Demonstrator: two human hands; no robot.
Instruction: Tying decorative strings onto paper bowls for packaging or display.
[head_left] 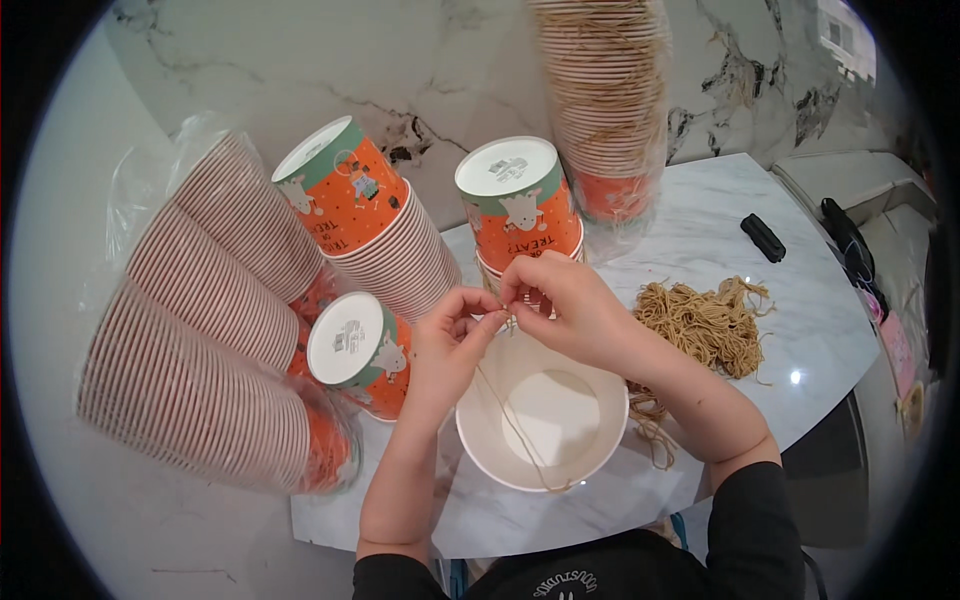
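On the marble table (700,230), stacked orange cups (385,235) crowd my left hand (450,345) and right hand (565,305), fingers pinching twine (510,400) over a white cup (540,410); a twine bundle (705,320) lies toward the right edge.

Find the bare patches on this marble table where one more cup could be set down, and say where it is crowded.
Free: the table between the twine bundle and black clip, and the near edge below the open cup. Crowded: the left, with the cup stacks.
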